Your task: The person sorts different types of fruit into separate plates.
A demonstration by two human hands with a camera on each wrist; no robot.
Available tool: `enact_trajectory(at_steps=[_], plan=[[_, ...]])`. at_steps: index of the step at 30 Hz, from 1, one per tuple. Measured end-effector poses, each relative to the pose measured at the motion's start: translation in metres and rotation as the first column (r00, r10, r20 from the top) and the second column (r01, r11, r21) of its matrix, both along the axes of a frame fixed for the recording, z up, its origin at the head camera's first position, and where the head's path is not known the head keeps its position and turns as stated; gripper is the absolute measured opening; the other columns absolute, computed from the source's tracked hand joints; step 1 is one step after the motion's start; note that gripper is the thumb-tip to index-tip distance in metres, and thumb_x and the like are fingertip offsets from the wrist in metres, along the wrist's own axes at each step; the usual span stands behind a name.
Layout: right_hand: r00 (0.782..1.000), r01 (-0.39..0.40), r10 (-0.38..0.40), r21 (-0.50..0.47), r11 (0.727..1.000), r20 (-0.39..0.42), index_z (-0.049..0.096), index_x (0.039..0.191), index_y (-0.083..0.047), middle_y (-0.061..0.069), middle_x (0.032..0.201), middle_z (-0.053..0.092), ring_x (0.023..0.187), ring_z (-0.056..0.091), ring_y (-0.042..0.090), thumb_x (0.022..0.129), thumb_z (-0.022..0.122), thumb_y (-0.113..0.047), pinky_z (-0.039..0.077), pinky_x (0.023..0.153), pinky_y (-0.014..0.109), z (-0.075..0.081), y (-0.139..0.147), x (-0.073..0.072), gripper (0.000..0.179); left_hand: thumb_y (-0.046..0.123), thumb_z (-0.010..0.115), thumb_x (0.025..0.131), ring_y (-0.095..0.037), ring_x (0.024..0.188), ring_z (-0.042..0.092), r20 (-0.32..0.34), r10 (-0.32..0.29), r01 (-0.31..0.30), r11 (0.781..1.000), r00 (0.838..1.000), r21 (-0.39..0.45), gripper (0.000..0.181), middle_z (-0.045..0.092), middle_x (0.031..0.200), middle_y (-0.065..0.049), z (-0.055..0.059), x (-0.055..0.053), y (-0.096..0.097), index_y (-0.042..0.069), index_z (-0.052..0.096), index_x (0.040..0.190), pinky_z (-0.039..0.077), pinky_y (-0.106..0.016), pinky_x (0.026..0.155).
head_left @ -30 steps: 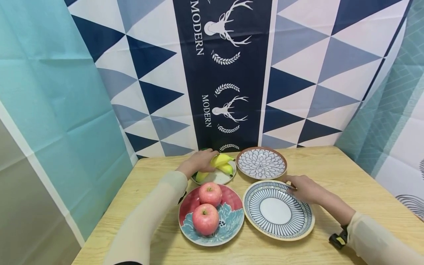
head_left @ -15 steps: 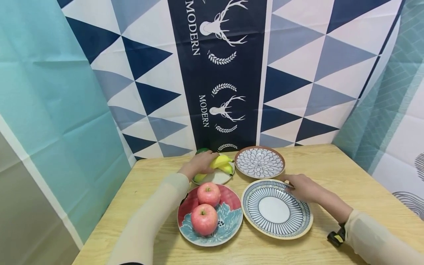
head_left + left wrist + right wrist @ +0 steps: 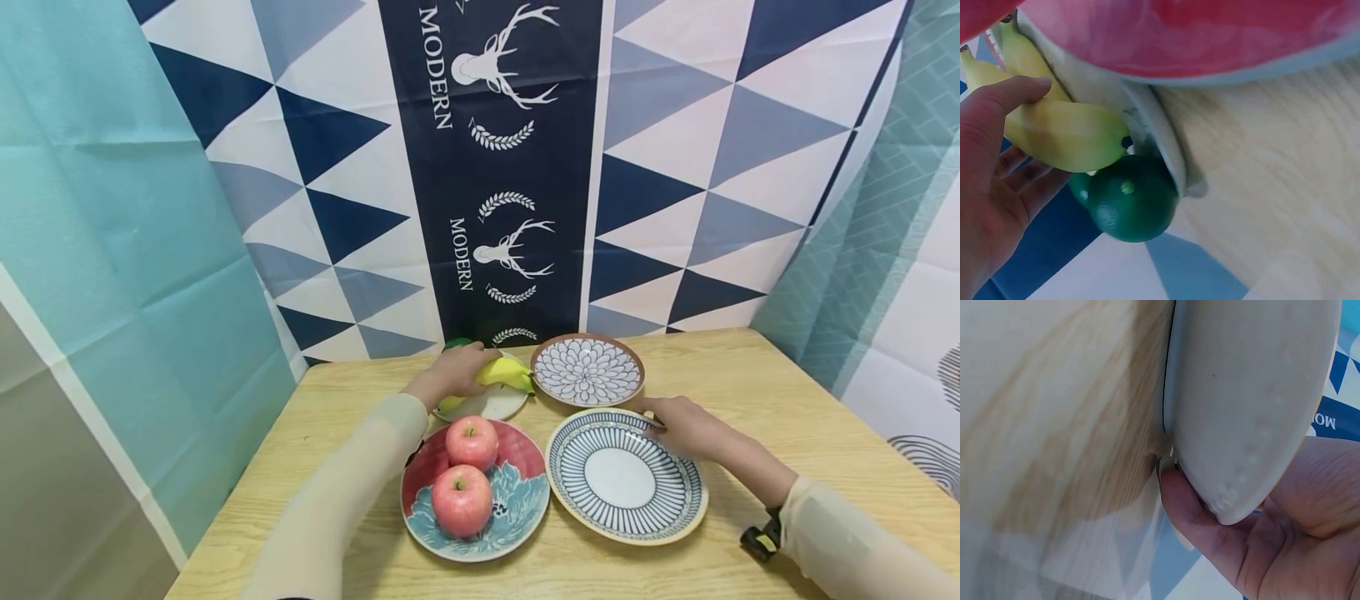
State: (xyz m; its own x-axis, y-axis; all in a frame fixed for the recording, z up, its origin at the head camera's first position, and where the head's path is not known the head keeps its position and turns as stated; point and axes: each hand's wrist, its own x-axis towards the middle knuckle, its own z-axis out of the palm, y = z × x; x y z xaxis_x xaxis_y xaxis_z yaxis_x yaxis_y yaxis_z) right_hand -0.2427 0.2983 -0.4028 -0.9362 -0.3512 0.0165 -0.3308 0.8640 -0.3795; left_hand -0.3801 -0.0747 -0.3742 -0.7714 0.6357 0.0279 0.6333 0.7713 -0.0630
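My left hand (image 3: 459,368) grips a yellow banana (image 3: 1066,134) over a small white plate (image 3: 495,407) at the back. In the left wrist view the thumb lies across the top and the other fingers curl beneath. A second banana (image 3: 1022,53) shows just beyond it. Beside them on the small plate sits a dark green round fruit (image 3: 1135,201), mostly hidden by the hand in the head view. My right hand (image 3: 692,427) pinches the far right rim of a blue-striped plate (image 3: 622,477), whose pale underside shows in the right wrist view.
Two red apples, a rear apple (image 3: 472,443) and a front apple (image 3: 462,502), rest on a red and teal plate (image 3: 517,521) under my left forearm. Behind the striped plate stands a brown-rimmed flower-patterned plate (image 3: 588,371). A patterned cloth (image 3: 510,167) hangs behind the wooden table (image 3: 757,400).
The gripped banana's tip has swung down and right, close to the other tip. The right hand and striped plate stay put, apart from a slight shift of the head view.
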Motion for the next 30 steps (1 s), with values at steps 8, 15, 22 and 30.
enact_trajectory(at_steps=[8, 15, 22, 30], plan=[[1.000, -0.004, 0.004, -0.007, 1.000, 0.002, 0.069, 0.122, -0.001, 0.001, 0.087, 0.065, 0.076, 0.057, 0.017, 0.098, 0.069, 0.000, 0.051, 0.067, 0.036, 0.002, -0.001, 0.001, 0.024, 0.028, 0.082, 0.089, -0.020, 0.094, 0.057, -0.003, -0.055, 0.055, 0.998, 0.999, 0.018, 0.060, 0.061, 0.116, -0.003, 0.018, 0.008, 0.006, 0.026, 0.060, 0.145, 0.051, -0.037, 0.083], [1.000, -0.008, 0.008, -0.006, 1.000, -0.015, 0.069, 0.120, -0.002, 0.000, 0.086, 0.065, 0.075, 0.056, 0.016, 0.097, 0.071, 0.001, 0.050, 0.066, 0.035, 0.001, -0.001, 0.001, 0.023, 0.031, 0.083, 0.089, -0.017, 0.096, 0.057, 0.024, -0.133, 0.132, 0.991, 0.991, 0.016, 0.066, 0.061, 0.116, 0.000, 0.031, 0.021, 0.023, 0.026, 0.058, 0.150, 0.050, -0.033, 0.083], [1.000, -0.007, 0.007, 0.010, 1.000, -0.006, 0.069, 0.120, -0.002, 0.001, 0.087, 0.065, 0.076, 0.056, 0.017, 0.097, 0.070, 0.000, 0.051, 0.068, 0.037, 0.001, 0.000, 0.000, 0.023, 0.032, 0.084, 0.088, -0.015, 0.102, 0.057, 0.047, -0.237, 0.237, 0.972, 0.970, 0.004, 0.068, 0.063, 0.123, 0.002, 0.042, 0.039, 0.047, 0.028, 0.058, 0.151, 0.050, -0.031, 0.085], [1.000, -0.004, 0.004, 0.003, 1.000, 0.000, 0.069, 0.122, -0.002, 0.000, 0.085, 0.064, 0.075, 0.055, 0.017, 0.097, 0.070, 0.001, 0.050, 0.066, 0.035, 0.001, -0.001, 0.001, 0.025, 0.037, 0.081, 0.090, -0.012, 0.104, 0.056, 0.027, -0.338, 0.339, 0.936, 0.941, -0.098, 0.066, 0.062, 0.122, 0.004, 0.046, 0.062, 0.079, 0.030, 0.056, 0.151, 0.049, -0.028, 0.084]])
